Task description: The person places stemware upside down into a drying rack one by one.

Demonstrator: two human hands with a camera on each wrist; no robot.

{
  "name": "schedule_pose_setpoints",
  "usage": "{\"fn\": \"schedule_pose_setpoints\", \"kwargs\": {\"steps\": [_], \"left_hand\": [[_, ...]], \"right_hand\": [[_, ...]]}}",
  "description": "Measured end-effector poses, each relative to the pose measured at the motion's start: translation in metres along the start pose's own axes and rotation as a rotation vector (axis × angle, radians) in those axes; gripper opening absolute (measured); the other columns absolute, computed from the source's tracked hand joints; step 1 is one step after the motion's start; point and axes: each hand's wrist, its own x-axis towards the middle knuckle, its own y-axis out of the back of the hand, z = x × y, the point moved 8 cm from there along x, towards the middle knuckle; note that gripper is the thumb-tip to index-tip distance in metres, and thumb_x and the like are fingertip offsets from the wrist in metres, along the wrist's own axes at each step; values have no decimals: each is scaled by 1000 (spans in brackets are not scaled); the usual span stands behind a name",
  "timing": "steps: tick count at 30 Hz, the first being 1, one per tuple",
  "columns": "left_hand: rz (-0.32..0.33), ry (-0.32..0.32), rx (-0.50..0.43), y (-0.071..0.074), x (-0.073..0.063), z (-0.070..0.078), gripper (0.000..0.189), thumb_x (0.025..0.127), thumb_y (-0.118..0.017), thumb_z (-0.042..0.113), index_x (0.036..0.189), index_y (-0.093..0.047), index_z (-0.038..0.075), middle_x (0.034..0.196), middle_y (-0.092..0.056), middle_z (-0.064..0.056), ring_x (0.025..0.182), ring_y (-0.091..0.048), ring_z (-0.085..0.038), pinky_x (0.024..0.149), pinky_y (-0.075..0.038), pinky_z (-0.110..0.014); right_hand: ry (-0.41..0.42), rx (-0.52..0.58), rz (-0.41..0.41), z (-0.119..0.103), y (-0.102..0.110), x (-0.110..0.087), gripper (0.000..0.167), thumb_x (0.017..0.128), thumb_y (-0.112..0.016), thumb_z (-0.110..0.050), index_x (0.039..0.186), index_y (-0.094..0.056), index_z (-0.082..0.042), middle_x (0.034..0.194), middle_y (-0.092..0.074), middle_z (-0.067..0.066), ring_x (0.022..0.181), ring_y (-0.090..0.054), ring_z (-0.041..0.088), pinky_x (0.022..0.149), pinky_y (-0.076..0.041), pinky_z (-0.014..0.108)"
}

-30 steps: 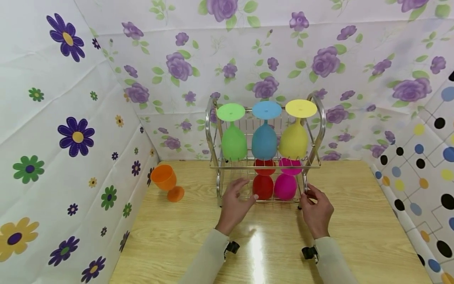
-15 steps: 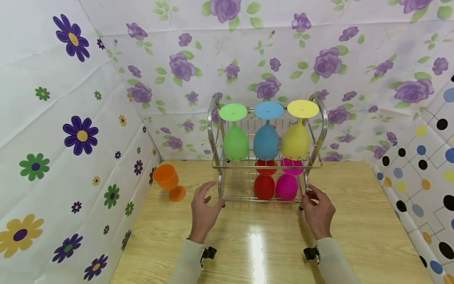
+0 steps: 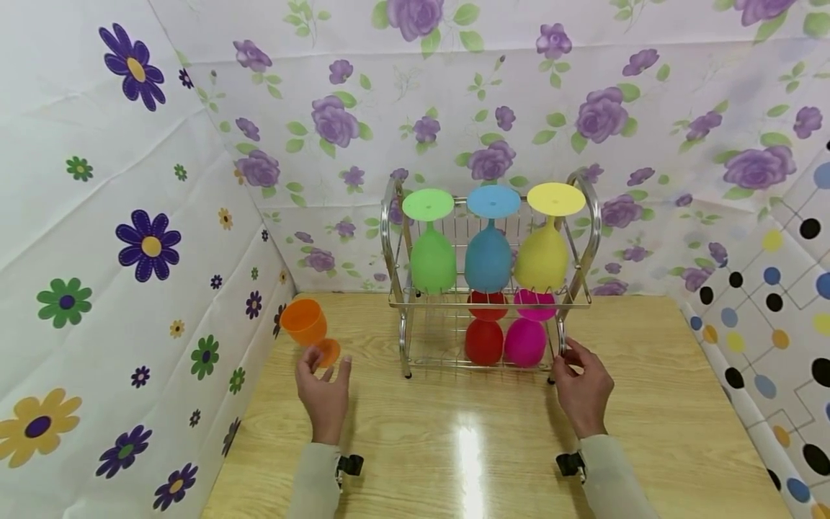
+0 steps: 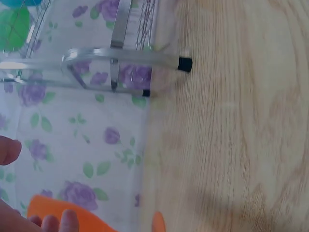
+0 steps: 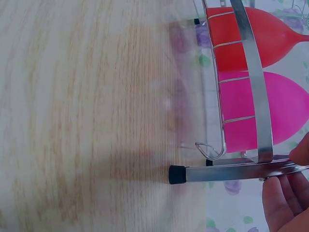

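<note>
An orange goblet point(image 3: 303, 322) stands upright on the left of the table, its foot partly behind my left hand point(image 3: 326, 404). My left fingers are parted and loosely bent beside the foot. In the left wrist view, fingers point(image 4: 69, 221) show before the goblet's bowl point(image 4: 89, 221); contact cannot be told. My right hand point(image 3: 585, 393) grips the lower right leg of a two-tier metal dish rack point(image 3: 403, 339), thumb and fingers on either side. Green point(image 3: 432, 259), blue point(image 3: 488, 259) and yellow point(image 3: 542, 259) goblets hang upside down on the upper tier. Red point(image 3: 483, 343) and magenta point(image 3: 525, 343) ones sit below, also inverted.
The rack stands on a wooden table point(image 3: 415, 447) against a floral cloth backdrop point(image 3: 402, 86). Flower-patterned cloth point(image 3: 97, 209) walls the left side, dotted cloth point(image 3: 784, 339) the right. Black caps point(image 5: 177, 174) cover the rack's feet.
My left hand has moved left, from in front of the rack's lower tier, past its left leg, to the orange goblet. The right hand keeps its hold on the rack's leg.
</note>
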Motion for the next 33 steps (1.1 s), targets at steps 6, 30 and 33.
{"fn": "schedule_pose_setpoints", "kwargs": {"steps": [6, 30, 33], "left_hand": [[99, 79, -80, 15, 28, -16, 82, 91, -86, 25, 155, -39, 6, 153, -43, -13, 141, -47, -29, 115, -49, -60], [86, 78, -51, 7, 80, -39, 89, 89, -87, 16, 161, -33, 15, 157, -42, -10, 145, -44, -30, 122, -42, -58], [84, 83, -55, 7, 81, -40, 88, 90, -86, 14, 160, -33, 14, 157, -44, -11, 145, -45, -31, 124, -41, -57]], "right_hand": [[17, 9, 9, 0, 1, 3, 44, 90, -79, -1, 133, -74, -10, 108, -76, 13, 97, -74, 28, 79, -52, 2], [53, -12, 13, 1, 2, 3, 43, 91, -78, -2, 132, -75, -10, 104, -78, 15, 95, -75, 36, 77, -42, -6], [55, -13, 16, 1, 2, 3, 43, 91, -78, -2, 132, -75, -11, 103, -78, 15, 93, -75, 36, 77, -42, -6]]}}
